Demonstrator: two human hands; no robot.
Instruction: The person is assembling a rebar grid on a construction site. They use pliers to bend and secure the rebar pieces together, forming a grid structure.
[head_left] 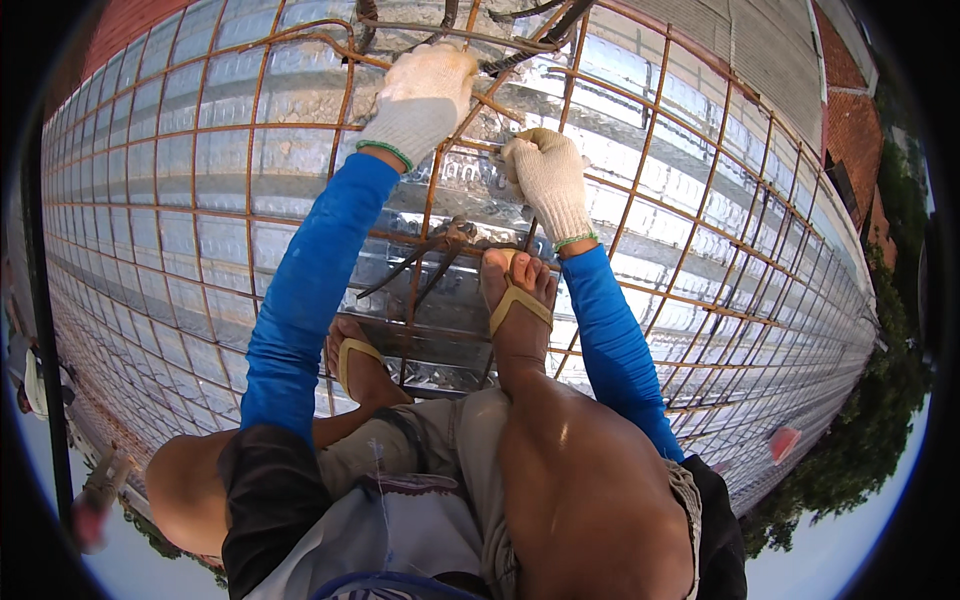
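Note:
I squat on a grid of rusty rebar (pixel 250 215) laid over shiny corrugated metal decking (pixel 150 160). My left hand (pixel 425 95), in a white knit glove, is closed around a rebar bar at the top of the grid. My right hand (pixel 545 180), also gloved, is closed on a small tool or tie wire at a bar crossing; which one is unclear. Both sleeves are blue. My feet in tan flip-flops (pixel 520 305) stand on the bars just below my hands.
A bundle of bent dark bars (pixel 435 250) sticks out by my right foot. More dark bars (pixel 500 25) cross at the top. Brick-red roofs (pixel 850 130) and trees (pixel 870 440) lie far below the deck edge. A small red object (pixel 783 442) lies at the right.

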